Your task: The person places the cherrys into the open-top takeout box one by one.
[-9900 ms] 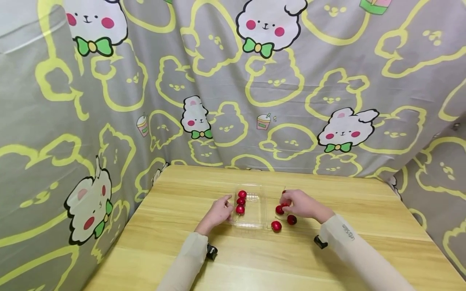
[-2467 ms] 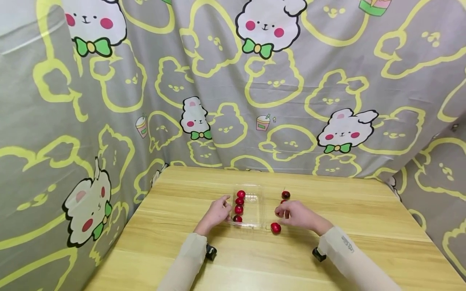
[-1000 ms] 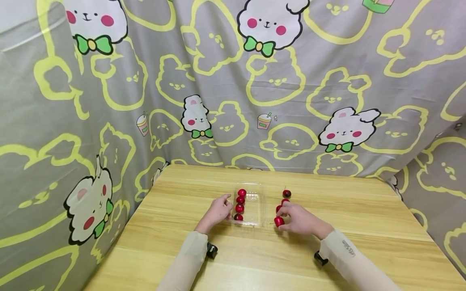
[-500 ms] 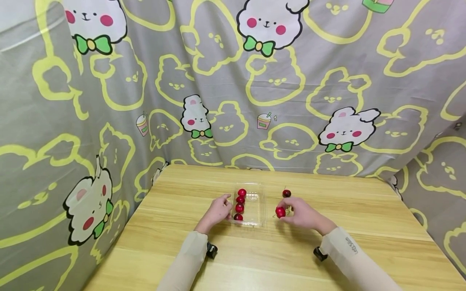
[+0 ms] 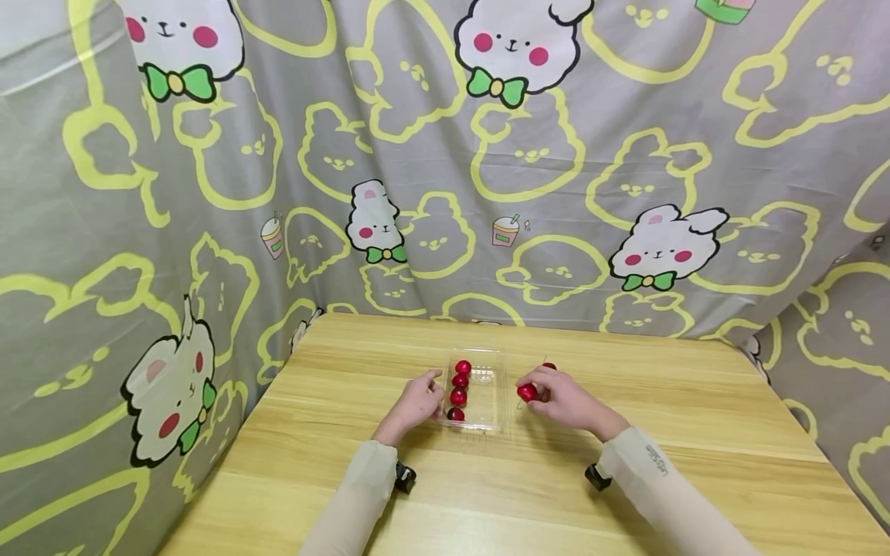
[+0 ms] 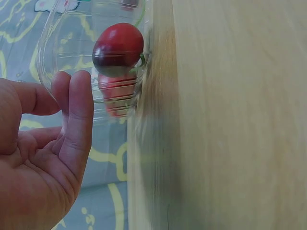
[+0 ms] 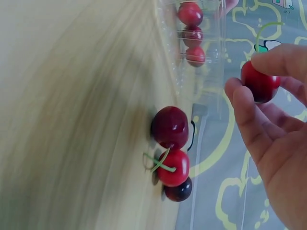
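Note:
My right hand [image 5: 566,400] pinches a red cherry [image 7: 261,82] between thumb and fingers, just right of the clear plastic container [image 5: 487,394] and off the table. A green stem curves from that cherry. Several cherries [image 5: 458,397] stand in a line along the container's left side. At that side my left hand [image 5: 419,400] holds the wall, its thumb and finger at the rim in the left wrist view. Three cherries rest on the table in the right wrist view: a dark red one [image 7: 170,127], a brighter one with a stem [image 7: 173,167] and a nearly black one [image 7: 178,189].
The wooden table [image 5: 445,494] carries everything. A grey patterned curtain [image 5: 431,170] hangs behind it and on both sides. In the head view, my right hand hides most of the loose cherries; the farthest one [image 5: 549,365] shows partly above it.
Another cherry joined the container's row between the oldest frame and 2.5 s ago. Since then my right hand has picked up the nearest loose cherry and brought it toward the container. My left hand stays put.

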Motion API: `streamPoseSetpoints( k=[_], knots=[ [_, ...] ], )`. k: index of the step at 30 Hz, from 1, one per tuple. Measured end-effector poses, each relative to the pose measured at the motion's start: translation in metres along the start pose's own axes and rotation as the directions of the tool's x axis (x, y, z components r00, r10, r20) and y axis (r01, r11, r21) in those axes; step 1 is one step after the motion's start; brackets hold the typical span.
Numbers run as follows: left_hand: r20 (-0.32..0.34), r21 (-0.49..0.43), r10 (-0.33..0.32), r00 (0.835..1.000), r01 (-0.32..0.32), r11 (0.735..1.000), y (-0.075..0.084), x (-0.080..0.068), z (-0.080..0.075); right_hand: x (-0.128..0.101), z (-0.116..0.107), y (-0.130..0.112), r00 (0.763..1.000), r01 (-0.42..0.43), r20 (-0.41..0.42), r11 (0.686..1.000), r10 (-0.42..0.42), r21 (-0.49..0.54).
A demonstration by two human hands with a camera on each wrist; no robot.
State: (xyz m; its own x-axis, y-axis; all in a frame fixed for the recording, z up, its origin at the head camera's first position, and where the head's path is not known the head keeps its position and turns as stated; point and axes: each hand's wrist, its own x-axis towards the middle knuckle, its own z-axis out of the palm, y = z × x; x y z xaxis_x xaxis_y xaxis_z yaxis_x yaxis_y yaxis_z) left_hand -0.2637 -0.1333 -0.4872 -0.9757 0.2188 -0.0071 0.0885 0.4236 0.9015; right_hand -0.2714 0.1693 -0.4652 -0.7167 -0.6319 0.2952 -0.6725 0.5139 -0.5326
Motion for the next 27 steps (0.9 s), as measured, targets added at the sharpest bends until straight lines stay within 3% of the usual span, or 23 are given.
streamPoseSetpoints(
  k=[12, 20, 27],
  knots=[
    [-0.01, 0.015, -0.002, 1.0, 0.003, 1.0, -0.001, 0.0, 0.001, 0.022, 0.007, -0.008, 1.0, 0.02, 0.0, 0.999, -0.02, -0.027],
    [-0.008, 0.02, 0.0, 1.0, 0.0, 1.0, 0.001, 0.0, 0.002, 0.042, 0.015, -0.009, 0.995, -0.093, 0.017, 0.995, 0.094, -0.046],
    [-0.008, 0.021, 0.001, 1.0, -0.001, 1.0, 0.002, 0.0, 0.002, 0.057, 0.025, -0.005, 0.999, -0.051, -0.001, 0.997, 0.051, -0.066]
  ],
)
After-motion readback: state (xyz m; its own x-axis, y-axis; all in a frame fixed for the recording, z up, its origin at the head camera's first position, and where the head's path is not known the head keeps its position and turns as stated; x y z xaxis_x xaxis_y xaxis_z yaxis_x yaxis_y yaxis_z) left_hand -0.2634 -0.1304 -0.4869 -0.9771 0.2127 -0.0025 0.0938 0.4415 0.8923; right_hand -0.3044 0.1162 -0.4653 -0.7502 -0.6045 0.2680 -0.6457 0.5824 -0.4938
